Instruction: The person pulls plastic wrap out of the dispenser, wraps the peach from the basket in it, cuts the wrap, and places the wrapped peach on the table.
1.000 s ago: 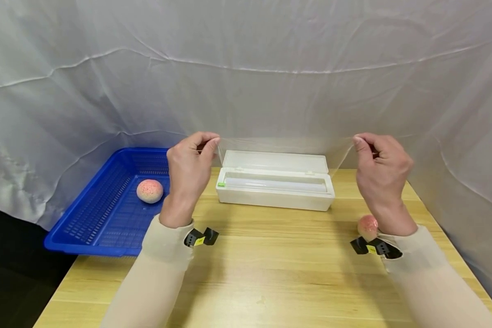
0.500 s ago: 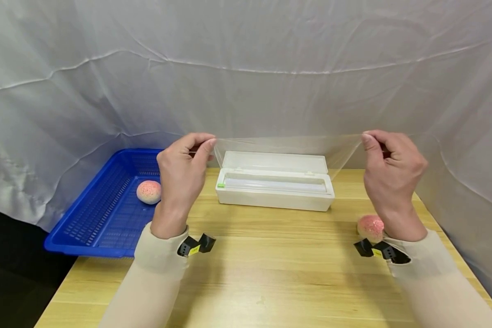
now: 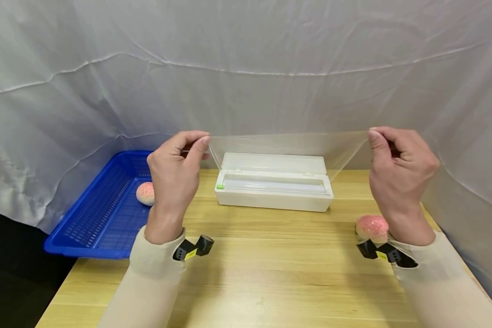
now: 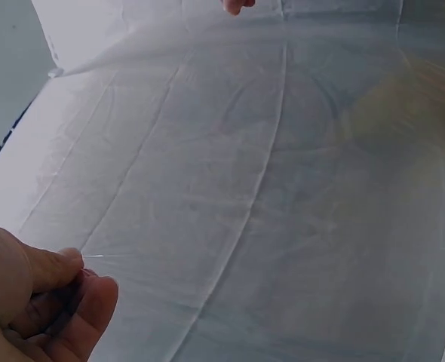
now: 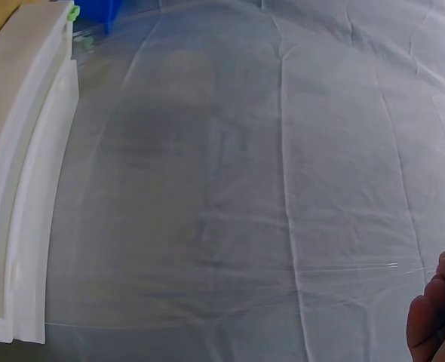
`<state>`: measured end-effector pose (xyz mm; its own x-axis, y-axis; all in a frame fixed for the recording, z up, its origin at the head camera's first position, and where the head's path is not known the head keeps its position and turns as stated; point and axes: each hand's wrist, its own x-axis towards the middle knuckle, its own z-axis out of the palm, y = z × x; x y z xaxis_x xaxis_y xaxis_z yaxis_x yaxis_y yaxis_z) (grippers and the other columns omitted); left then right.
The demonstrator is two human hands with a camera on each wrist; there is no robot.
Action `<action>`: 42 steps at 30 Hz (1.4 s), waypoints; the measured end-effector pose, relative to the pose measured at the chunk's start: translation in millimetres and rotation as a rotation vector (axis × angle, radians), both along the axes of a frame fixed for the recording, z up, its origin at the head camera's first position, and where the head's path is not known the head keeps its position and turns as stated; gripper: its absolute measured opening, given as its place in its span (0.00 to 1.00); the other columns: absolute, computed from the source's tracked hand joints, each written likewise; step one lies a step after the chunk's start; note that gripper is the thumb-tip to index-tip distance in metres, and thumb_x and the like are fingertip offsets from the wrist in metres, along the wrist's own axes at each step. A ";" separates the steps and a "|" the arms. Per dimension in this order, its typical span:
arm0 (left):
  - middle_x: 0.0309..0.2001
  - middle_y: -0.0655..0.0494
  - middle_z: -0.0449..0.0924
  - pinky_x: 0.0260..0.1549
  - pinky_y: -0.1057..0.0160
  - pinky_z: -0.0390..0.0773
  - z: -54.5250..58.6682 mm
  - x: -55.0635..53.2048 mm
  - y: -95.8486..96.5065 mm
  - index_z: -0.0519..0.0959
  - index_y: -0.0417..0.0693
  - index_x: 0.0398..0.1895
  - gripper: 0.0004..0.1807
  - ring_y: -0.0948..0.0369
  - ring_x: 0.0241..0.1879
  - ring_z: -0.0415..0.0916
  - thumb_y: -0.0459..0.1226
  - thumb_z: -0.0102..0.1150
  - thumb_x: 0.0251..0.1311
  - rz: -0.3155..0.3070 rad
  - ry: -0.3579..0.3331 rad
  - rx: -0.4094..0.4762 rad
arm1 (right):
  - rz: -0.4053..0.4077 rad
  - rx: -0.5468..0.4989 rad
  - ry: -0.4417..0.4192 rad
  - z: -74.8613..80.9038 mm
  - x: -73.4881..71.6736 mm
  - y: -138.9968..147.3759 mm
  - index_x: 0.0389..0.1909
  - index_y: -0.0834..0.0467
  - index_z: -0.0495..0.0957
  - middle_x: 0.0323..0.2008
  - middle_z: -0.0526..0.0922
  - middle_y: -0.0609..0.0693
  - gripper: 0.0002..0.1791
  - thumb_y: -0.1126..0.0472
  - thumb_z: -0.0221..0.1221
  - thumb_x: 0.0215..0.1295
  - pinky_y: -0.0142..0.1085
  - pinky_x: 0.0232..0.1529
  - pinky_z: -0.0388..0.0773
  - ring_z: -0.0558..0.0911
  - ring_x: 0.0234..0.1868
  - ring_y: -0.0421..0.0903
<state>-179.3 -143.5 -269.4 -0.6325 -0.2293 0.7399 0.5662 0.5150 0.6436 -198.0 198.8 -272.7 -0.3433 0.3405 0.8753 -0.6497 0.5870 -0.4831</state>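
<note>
A clear sheet of cling film (image 3: pixel 287 142) stretches between my two raised hands, its sides slanting down to a long white dispenser box (image 3: pixel 272 200). My left hand (image 3: pixel 176 173) pinches one upper corner between thumb and forefinger. The opposite corner is pinched by my right hand (image 3: pixel 402 177). The box's lid (image 3: pixel 274 162) is tipped back, and a pale roll shows in its slot. In the left wrist view the left thumb and finger meet at the film's edge. Only the right fingertips (image 5: pixel 434 309) show in the right wrist view, at the frame's edge.
A blue plastic basket (image 3: pixel 94 251) at the left holds a pink-and-white peach-like ball (image 3: pixel 146 193), partly hidden by my left hand. A similar ball (image 3: pixel 371 228) sits on the wooden table (image 3: pixel 266 273) beside my right wrist. Grey cloth (image 3: pixel 246 100) hangs behind and at the sides.
My hands have moved apart, the left one leftward and the right one rightward, both slightly up. The film between them is stretched wider. The box has stayed about where it was.
</note>
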 end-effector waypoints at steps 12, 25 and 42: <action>0.33 0.50 0.89 0.28 0.71 0.78 9.7 11.1 2.2 0.91 0.43 0.41 0.08 0.69 0.28 0.84 0.39 0.70 0.69 -0.025 0.038 0.069 | 0.054 -0.090 0.054 10.9 12.4 -6.3 0.30 0.73 0.89 0.24 0.80 0.30 0.14 0.63 0.73 0.65 0.26 0.38 0.68 0.76 0.31 0.32; 0.31 0.57 0.88 0.27 0.72 0.78 14.5 31.3 -3.9 0.91 0.42 0.38 0.06 0.62 0.26 0.83 0.37 0.72 0.66 -0.071 0.079 0.090 | 0.175 -0.148 0.091 19.3 38.5 -8.0 0.29 0.80 0.84 0.23 0.82 0.39 0.13 0.70 0.71 0.63 0.25 0.33 0.71 0.78 0.24 0.33; 0.42 0.52 0.86 0.51 0.63 0.81 -8.5 52.2 -59.4 0.84 0.38 0.42 0.03 0.58 0.48 0.82 0.28 0.62 0.72 -1.015 0.092 -0.219 | 1.299 0.124 -0.057 5.9 81.5 43.4 0.39 0.86 0.79 0.40 0.87 0.66 0.05 0.86 0.58 0.64 0.35 0.50 0.75 0.79 0.44 0.54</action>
<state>-127.1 -202.8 -277.9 -0.3921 0.5235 0.7565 0.8405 -0.1303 0.5259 -116.5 242.1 -266.8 -0.3958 -0.3472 0.8502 -0.7526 -0.4079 -0.5170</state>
